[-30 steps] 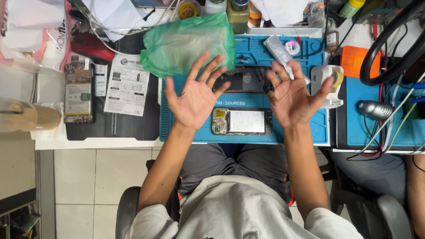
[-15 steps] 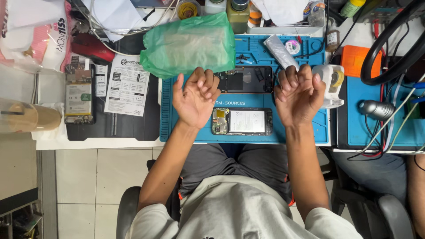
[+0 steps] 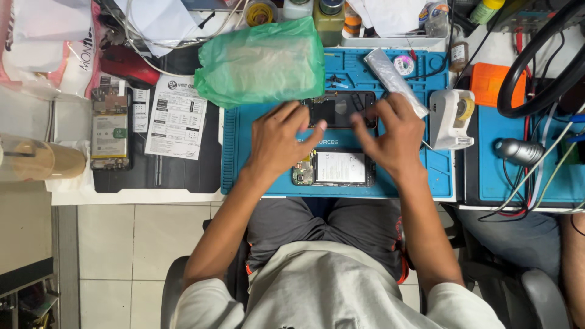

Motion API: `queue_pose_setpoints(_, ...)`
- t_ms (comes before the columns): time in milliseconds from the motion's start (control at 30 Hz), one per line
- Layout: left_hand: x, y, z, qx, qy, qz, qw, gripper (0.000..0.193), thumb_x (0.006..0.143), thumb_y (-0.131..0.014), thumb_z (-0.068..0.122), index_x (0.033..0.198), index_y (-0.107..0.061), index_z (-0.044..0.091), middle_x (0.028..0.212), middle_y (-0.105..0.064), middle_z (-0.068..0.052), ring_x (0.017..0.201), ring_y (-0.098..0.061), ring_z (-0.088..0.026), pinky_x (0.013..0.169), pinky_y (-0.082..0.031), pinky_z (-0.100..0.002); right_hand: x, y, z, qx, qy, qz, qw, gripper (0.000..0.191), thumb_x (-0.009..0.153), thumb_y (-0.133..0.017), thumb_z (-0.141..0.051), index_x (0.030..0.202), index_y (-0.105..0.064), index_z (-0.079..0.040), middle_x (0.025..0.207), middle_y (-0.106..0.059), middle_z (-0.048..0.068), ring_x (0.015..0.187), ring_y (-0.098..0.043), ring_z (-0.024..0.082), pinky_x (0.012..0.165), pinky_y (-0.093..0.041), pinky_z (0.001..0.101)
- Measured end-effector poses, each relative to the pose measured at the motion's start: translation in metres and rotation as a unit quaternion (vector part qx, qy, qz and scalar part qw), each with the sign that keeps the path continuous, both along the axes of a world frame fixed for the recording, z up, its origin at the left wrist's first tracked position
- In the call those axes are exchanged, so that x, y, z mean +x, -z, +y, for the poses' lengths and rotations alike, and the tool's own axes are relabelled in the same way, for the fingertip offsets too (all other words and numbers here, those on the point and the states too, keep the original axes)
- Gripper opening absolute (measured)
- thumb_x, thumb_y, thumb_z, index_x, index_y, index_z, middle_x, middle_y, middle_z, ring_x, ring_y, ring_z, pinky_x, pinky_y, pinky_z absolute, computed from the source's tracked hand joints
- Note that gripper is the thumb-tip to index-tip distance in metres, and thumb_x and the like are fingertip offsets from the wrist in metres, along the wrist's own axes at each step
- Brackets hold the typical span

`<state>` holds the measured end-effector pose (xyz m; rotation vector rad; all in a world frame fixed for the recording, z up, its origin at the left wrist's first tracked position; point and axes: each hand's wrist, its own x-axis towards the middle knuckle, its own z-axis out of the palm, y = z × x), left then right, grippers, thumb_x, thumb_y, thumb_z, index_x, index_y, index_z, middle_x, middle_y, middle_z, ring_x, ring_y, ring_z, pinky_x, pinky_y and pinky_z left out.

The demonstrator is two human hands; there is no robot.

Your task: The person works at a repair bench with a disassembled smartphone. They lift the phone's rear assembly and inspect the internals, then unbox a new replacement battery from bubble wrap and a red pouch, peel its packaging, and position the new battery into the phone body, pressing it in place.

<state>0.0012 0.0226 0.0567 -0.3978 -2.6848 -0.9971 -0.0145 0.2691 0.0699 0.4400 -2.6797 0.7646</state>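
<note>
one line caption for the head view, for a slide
Both hands, left and right, reach for a dark phone panel on a blue repair mat.

Both forearms reach forward from the seated body, bare from the elbow down, converging slightly as they go. The left hand (image 3: 279,141) lies palm down with its back to the camera, fingers loosely spread and pointing forward and inward, empty. The right hand (image 3: 390,135) is also palm down, fingers gently curled and slightly blurred, thumb angled toward the left hand, grasping nothing visible.
</note>
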Motion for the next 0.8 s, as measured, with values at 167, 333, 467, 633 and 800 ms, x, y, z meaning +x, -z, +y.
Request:
queue_pose_setpoints(167, -0.001, -0.045, -0.005, -0.188, 0.027, 0.099, 0.977, 0.103, 0.074, -0.081, 0.065, 0.159, -0.042, 0.021, 0.165, -0.017, -0.019, 0.150, -0.015, -0.052, 0.114, -0.014, -0.077, 0.002, -0.027, -0.017, 0.160, -0.056, -0.013, 0.985, 0.105, 0.074, -0.083, -0.074, 0.158, -0.046, -0.023, 0.162, -0.012, 0.033, 0.143, 0.007, 0.056, 0.105, 0.008, 0.0773)
queue_pose_setpoints(333, -0.002, -0.034, -0.008, -0.037, 0.068, 0.062, 0.995, 0.102, 0.081, -0.080, 0.061, 0.160, -0.036, 0.015, 0.168, -0.010, -0.024, 0.155, -0.013, -0.051, 0.122, -0.015, -0.072, 0.001, -0.016, -0.012, 0.055, -0.084, 0.005, 0.995, 0.095, 0.082, -0.074, -0.072, 0.157, -0.048, -0.019, 0.168, -0.015, 0.029, 0.154, -0.002, 0.052, 0.119, -0.003, 0.0753)
queue_pose_setpoints(467, 0.004, 0.008, -0.003, 0.406, 0.121, -0.024, 0.906, 0.030, 0.092, -0.071, 0.029, 0.105, -0.048, 0.012, 0.124, -0.048, -0.011, 0.120, -0.047, -0.027, 0.106, -0.043, -0.043, -0.003, 0.018, -0.002, -0.440, -0.166, -0.077, 0.879, 0.046, 0.097, -0.077, -0.051, 0.108, -0.052, -0.014, 0.129, -0.054, 0.017, 0.126, -0.049, 0.033, 0.115, -0.036, 0.0466)
queue_pose_setpoints(633, -0.002, 0.055, 0.005, 0.838, 0.143, -0.181, 0.494, 0.053, 0.109, -0.057, 0.015, 0.065, -0.029, 0.017, 0.060, -0.029, 0.005, 0.058, -0.028, -0.010, 0.052, -0.029, -0.029, -0.015, 0.052, 0.029, -0.810, -0.229, -0.267, 0.470, 0.045, 0.108, -0.056, -0.026, 0.069, -0.036, -0.019, 0.064, -0.039, -0.002, 0.061, -0.036, 0.013, 0.060, -0.033, 0.0289)
queue_pose_setpoints(800, 0.000, 0.037, -0.002, 0.864, 0.164, -0.223, 0.420, 0.054, 0.115, -0.054, 0.030, 0.068, -0.030, 0.016, 0.062, -0.028, 0.004, 0.054, -0.025, -0.009, 0.054, -0.025, -0.029, -0.012, 0.038, 0.033, -0.835, -0.281, -0.284, 0.377, 0.051, 0.116, -0.049, -0.031, 0.069, -0.039, -0.014, 0.063, -0.042, 0.000, 0.056, -0.036, 0.010, 0.054, -0.031, 0.0254)
